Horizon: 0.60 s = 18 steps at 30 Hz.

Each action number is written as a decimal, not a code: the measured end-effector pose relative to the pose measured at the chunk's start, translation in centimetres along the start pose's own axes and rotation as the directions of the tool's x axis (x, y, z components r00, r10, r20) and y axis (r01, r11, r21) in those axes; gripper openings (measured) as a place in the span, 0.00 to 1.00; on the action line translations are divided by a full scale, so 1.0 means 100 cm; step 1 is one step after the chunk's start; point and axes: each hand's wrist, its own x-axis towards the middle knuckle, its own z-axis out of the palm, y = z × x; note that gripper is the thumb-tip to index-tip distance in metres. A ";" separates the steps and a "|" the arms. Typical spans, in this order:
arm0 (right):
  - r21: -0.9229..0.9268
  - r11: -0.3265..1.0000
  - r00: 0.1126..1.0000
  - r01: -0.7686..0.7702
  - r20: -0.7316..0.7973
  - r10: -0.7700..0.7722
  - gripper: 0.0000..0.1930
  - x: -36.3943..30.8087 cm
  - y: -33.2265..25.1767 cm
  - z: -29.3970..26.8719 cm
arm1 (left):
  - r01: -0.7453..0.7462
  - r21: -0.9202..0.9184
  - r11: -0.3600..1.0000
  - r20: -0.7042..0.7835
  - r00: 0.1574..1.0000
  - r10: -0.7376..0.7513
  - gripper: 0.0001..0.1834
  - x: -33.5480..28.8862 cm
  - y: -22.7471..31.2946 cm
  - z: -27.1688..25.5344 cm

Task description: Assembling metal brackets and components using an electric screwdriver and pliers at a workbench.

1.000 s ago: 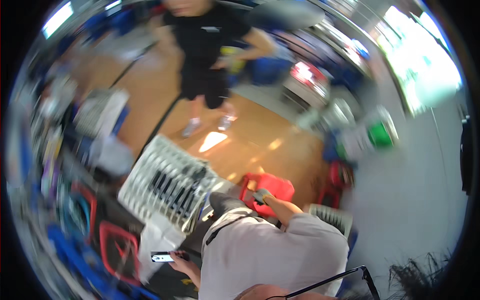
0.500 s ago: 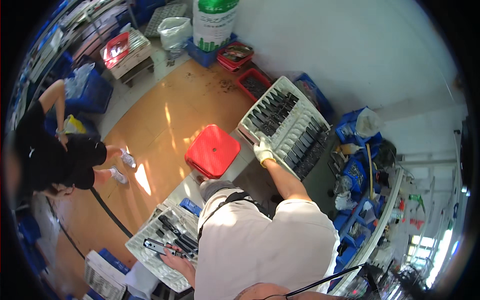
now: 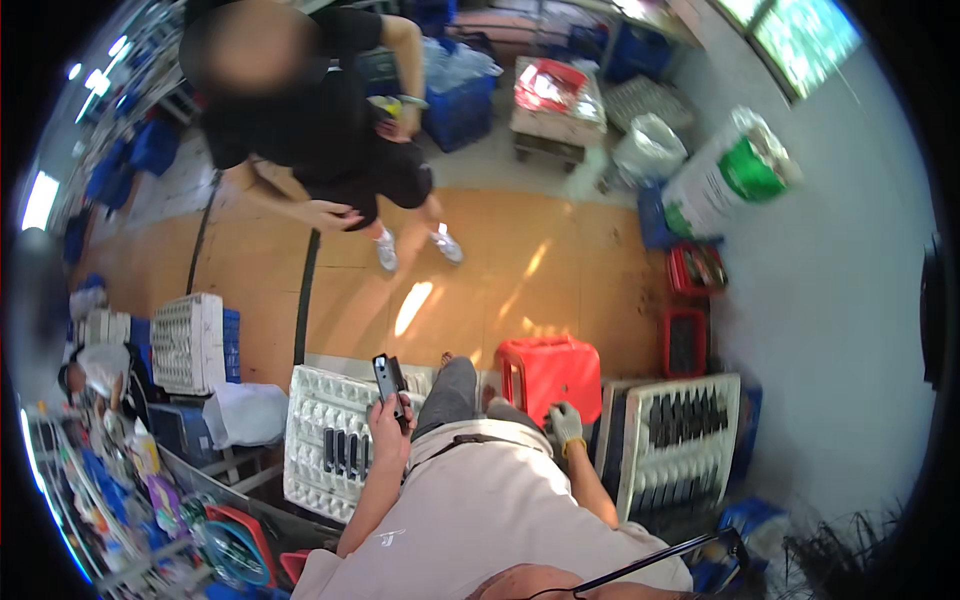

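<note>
My bare left hand (image 3: pixel 389 428) is closed round a slim grey-and-black metal piece (image 3: pixel 387 378), which it holds upright. Below and beside it is a white moulded tray (image 3: pixel 308 440) with several dark, narrow parts (image 3: pixel 347 453) lying in its slots. My right hand (image 3: pixel 566 424), in a pale glove with a yellow cuff, is at the near edge of a red plastic stool (image 3: pixel 550 372). Its fingers are loosely bent and apart, with nothing visible in them. Whether they touch the stool I cannot tell.
Right of the stool stands another white tray (image 3: pixel 640 440) with rows of dark blades (image 3: pixel 688 415). A person in black (image 3: pixel 300 130) stands ahead on the orange floor (image 3: pixel 490 240). Red bins (image 3: pixel 684 342) and a large white-and-green sack (image 3: pixel 728 175) line the right wall.
The view has swung left. My right hand has left the bladed tray and is now by the stool. My left hand has lifted the metal piece off the left tray and upright.
</note>
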 end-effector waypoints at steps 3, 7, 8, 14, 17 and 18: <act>-0.152 0.984 0.993 -0.089 0.064 0.100 0.11 0.035 -0.015 0.008 | 0.050 -0.139 0.989 -0.052 0.997 -0.058 0.06 0.033 0.011 -0.004; -0.444 0.896 0.993 -0.006 0.104 0.058 0.12 0.085 -0.080 0.055 | -0.037 -0.172 0.984 -0.177 0.984 0.006 0.06 0.093 0.039 -0.038; -0.535 0.842 0.982 0.068 0.185 0.038 0.13 0.104 -0.112 0.079 | -0.082 -0.196 0.977 -0.216 0.976 0.039 0.06 0.108 0.049 -0.057; -0.602 0.546 0.793 0.582 0.568 -0.220 0.13 0.198 -0.258 0.278 | -0.196 -0.337 0.921 -0.227 0.966 0.122 0.18 0.215 0.117 -0.112; -0.442 0.850 0.825 0.288 0.565 0.014 0.11 0.200 -0.329 0.374 | -0.165 -0.471 0.866 -0.099 0.986 0.133 0.19 0.263 0.194 -0.103; -0.393 0.884 0.819 0.253 0.573 0.020 0.11 0.204 -0.349 0.407 | -0.228 -0.360 0.905 -0.099 0.974 0.206 0.19 0.279 0.219 -0.097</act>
